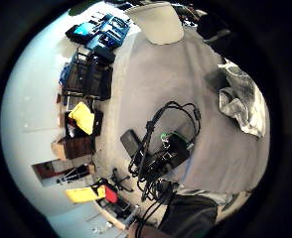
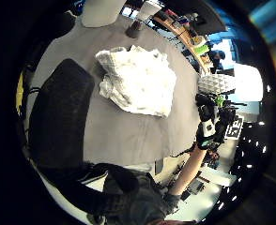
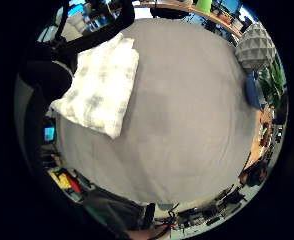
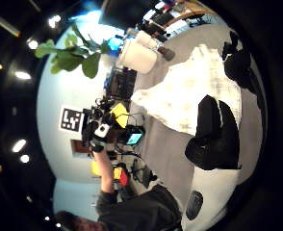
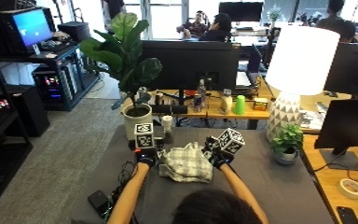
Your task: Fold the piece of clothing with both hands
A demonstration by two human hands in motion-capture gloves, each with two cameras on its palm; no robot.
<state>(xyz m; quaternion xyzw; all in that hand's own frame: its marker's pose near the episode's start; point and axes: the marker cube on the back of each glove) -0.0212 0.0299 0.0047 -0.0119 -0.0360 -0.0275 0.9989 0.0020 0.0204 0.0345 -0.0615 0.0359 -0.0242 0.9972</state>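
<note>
Now left hand [image 5: 145, 157], right hand [image 5: 218, 157] flank checked cloth [image 5: 186, 164]; finger state unclear.

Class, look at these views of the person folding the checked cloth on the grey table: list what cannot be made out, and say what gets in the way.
- Left hand: fingers too small in the outside view to tell whether they grip the cloth.
- Right hand: same; fingers too small to read.
- Cloth's near edge: hidden by the person's head in the outside view.
- Type of clothing: bunched, no view settles it.
- Table: its near corners are cut off by the view's lower edge.
</note>
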